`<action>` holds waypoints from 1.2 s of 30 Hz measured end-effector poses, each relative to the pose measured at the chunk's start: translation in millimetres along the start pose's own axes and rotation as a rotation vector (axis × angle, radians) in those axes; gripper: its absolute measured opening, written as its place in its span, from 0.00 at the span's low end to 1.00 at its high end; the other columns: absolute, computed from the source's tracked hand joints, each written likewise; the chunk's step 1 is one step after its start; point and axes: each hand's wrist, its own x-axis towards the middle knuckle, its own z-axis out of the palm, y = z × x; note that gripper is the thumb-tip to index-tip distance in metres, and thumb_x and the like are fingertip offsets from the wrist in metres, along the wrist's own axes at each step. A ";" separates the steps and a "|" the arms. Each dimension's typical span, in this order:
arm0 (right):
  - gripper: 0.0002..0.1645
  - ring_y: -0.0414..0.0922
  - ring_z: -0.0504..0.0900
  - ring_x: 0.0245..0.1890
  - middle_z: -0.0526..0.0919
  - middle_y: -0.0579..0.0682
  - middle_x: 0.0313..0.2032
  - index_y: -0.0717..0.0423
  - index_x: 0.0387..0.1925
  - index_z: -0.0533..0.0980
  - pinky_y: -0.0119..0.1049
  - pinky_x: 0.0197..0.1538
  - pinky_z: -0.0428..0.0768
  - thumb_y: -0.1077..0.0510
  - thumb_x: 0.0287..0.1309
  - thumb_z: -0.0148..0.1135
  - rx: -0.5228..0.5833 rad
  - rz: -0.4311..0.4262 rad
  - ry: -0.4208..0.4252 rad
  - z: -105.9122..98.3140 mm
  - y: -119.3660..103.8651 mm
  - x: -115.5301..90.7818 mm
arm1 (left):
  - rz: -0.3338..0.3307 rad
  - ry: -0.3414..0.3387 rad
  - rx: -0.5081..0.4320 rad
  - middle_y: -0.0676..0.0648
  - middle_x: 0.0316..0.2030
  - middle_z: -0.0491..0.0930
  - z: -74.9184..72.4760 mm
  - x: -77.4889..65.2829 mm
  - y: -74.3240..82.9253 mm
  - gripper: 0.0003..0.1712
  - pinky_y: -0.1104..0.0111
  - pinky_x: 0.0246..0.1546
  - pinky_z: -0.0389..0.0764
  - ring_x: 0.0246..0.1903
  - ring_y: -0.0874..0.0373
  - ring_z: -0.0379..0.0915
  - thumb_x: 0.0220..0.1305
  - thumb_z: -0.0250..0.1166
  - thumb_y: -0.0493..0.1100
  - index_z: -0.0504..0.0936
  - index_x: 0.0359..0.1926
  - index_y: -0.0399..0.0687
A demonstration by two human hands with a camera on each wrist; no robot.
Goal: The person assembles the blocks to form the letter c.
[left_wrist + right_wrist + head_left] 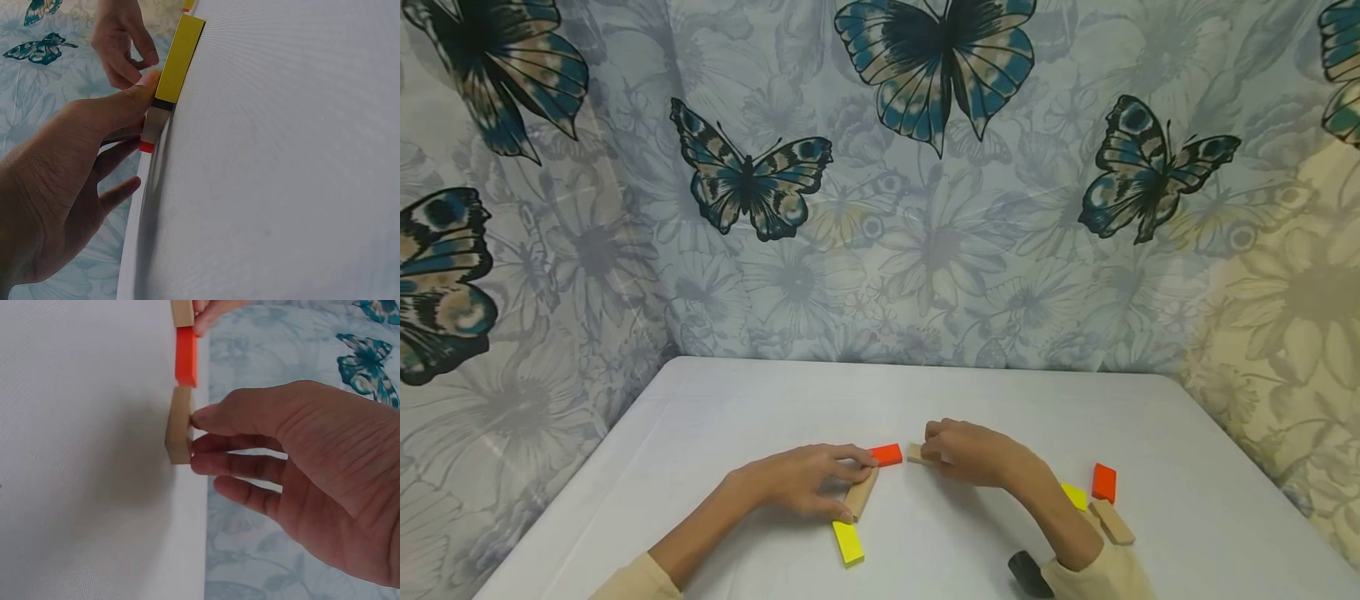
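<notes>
On the desk (760, 396), the left hand (797, 482) pinches a tan block (862, 495) between the yellow block (848, 546) and red block (890, 455); the right hand (976, 454) apparently pinches a second tan block (180, 419) just beside the red.

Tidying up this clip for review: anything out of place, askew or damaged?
No spill or visible damage. One oddity: in the head view, a black object right beside the right sleeve. It looks nothing like the blocks, and I can't tell what it is or whether it's worn.
</notes>
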 end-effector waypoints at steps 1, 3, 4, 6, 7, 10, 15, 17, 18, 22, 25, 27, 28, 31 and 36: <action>0.07 0.40 0.80 0.39 0.86 0.45 0.40 0.50 0.40 0.88 0.33 0.48 0.87 0.64 0.63 0.70 -0.004 -0.006 -0.011 -0.1 -0.4 -0.2 | 0.003 0.003 0.002 0.59 0.75 0.69 0.0 -0.1 -0.3 0.37 0.58 0.76 0.73 0.75 0.58 0.68 0.72 0.65 0.63 0.74 0.73 0.52; 0.09 0.41 0.80 0.41 0.86 0.46 0.42 0.50 0.42 0.88 0.34 0.50 0.87 0.65 0.63 0.70 -0.008 -0.007 -0.019 0.4 -0.8 -0.1 | 0.014 0.008 0.011 0.59 0.75 0.70 0.3 -0.2 -0.7 0.36 0.58 0.76 0.73 0.75 0.57 0.69 0.72 0.64 0.63 0.74 0.73 0.51; 0.09 0.42 0.80 0.41 0.86 0.46 0.43 0.50 0.42 0.88 0.34 0.50 0.87 0.65 0.64 0.69 -0.011 -0.008 -0.016 0.7 -1.1 0.0 | 0.014 0.008 0.012 0.58 0.75 0.70 0.2 -0.2 -0.8 0.36 0.58 0.76 0.73 0.75 0.57 0.69 0.72 0.64 0.63 0.74 0.73 0.51; 0.09 0.42 0.80 0.42 0.86 0.46 0.44 0.51 0.42 0.88 0.34 0.51 0.87 0.65 0.64 0.68 -0.022 -0.015 -0.007 1.6 -1.2 0.5 | 0.018 0.013 0.020 0.58 0.74 0.70 0.5 -0.1 -1.2 0.37 0.58 0.75 0.74 0.74 0.57 0.69 0.72 0.64 0.64 0.74 0.73 0.52; 0.09 0.42 0.80 0.43 0.85 0.46 0.44 0.51 0.43 0.87 0.34 0.51 0.87 0.65 0.65 0.68 -0.026 -0.014 -0.006 2.2 -1.3 0.6 | 0.013 0.011 0.016 0.59 0.74 0.70 0.7 0.1 -1.4 0.37 0.58 0.75 0.73 0.74 0.57 0.69 0.72 0.64 0.64 0.74 0.73 0.52; 0.10 0.42 0.79 0.43 0.85 0.47 0.45 0.52 0.45 0.87 0.34 0.52 0.87 0.65 0.65 0.67 -0.027 -0.013 -0.004 2.9 -2.3 0.7 | 0.007 0.008 0.011 0.59 0.75 0.69 0.6 0.6 -1.4 0.37 0.59 0.76 0.73 0.75 0.58 0.68 0.72 0.64 0.64 0.74 0.73 0.52; 0.12 0.41 0.78 0.44 0.84 0.47 0.47 0.54 0.48 0.87 0.33 0.52 0.87 0.66 0.64 0.68 -0.021 -0.007 -0.005 3.3 -5.7 2.0 | -0.004 0.003 -0.004 0.60 0.75 0.69 -0.2 0.2 -1.0 0.37 0.59 0.76 0.72 0.75 0.58 0.68 0.71 0.64 0.64 0.74 0.73 0.52; 0.12 0.41 0.77 0.43 0.84 0.47 0.47 0.54 0.48 0.87 0.33 0.51 0.87 0.66 0.65 0.68 -0.019 -0.007 -0.004 3.9 -6.8 3.0 | -0.008 -0.001 -0.012 0.60 0.75 0.69 0.0 -0.1 -1.1 0.37 0.59 0.77 0.72 0.75 0.58 0.68 0.71 0.65 0.64 0.74 0.73 0.52; 0.12 0.41 0.77 0.43 0.84 0.47 0.47 0.54 0.49 0.87 0.32 0.51 0.87 0.66 0.65 0.67 -0.020 -0.005 -0.006 4.3 -7.1 3.5 | -0.005 0.000 -0.011 0.60 0.75 0.69 0.2 -0.3 -1.1 0.37 0.58 0.76 0.72 0.75 0.58 0.68 0.71 0.65 0.64 0.74 0.73 0.52; 0.13 0.42 0.80 0.44 0.84 0.49 0.48 0.53 0.48 0.87 0.34 0.51 0.87 0.66 0.64 0.68 -0.018 -0.006 -0.002 5.9 -6.0 4.8 | -0.019 -0.010 -0.030 0.61 0.75 0.69 0.4 -0.2 -0.8 0.37 0.59 0.77 0.72 0.75 0.59 0.67 0.71 0.65 0.64 0.74 0.73 0.53; 0.14 0.45 0.82 0.46 0.85 0.50 0.49 0.51 0.47 0.86 0.37 0.52 0.88 0.68 0.62 0.69 -0.017 -0.021 0.015 6.1 -4.3 4.7 | -0.024 -0.013 -0.036 0.61 0.75 0.69 0.1 -0.1 -0.4 0.37 0.60 0.77 0.71 0.75 0.59 0.67 0.71 0.66 0.63 0.74 0.73 0.53; 0.15 0.46 0.83 0.46 0.85 0.50 0.49 0.50 0.46 0.86 0.38 0.52 0.88 0.69 0.62 0.69 -0.018 -0.034 0.028 5.8 -3.6 4.4 | -0.019 -0.009 -0.032 0.60 0.75 0.69 0.1 -0.1 -0.4 0.36 0.59 0.77 0.72 0.75 0.59 0.67 0.71 0.66 0.63 0.74 0.73 0.53; 0.15 0.45 0.83 0.46 0.85 0.50 0.49 0.50 0.47 0.87 0.37 0.52 0.88 0.68 0.62 0.68 -0.025 -0.037 0.027 5.6 -3.4 4.3 | -0.019 -0.009 -0.032 0.60 0.75 0.69 0.1 0.0 -0.3 0.36 0.59 0.77 0.72 0.75 0.59 0.68 0.71 0.66 0.62 0.74 0.73 0.53; 0.16 0.44 0.82 0.45 0.86 0.49 0.48 0.50 0.49 0.87 0.36 0.52 0.88 0.68 0.63 0.68 -0.033 -0.033 0.009 5.1 -3.9 4.6 | -0.021 -0.006 -0.028 0.61 0.75 0.69 0.0 0.2 0.0 0.36 0.59 0.77 0.72 0.75 0.59 0.68 0.71 0.66 0.62 0.75 0.73 0.52; 0.16 0.42 0.80 0.43 0.85 0.47 0.46 0.50 0.50 0.88 0.35 0.52 0.87 0.66 0.63 0.69 -0.042 -0.010 -0.016 4.7 -7.0 5.2 | -0.027 -0.001 -0.018 0.61 0.74 0.69 0.2 0.9 0.6 0.37 0.60 0.77 0.72 0.75 0.59 0.68 0.70 0.66 0.64 0.75 0.72 0.51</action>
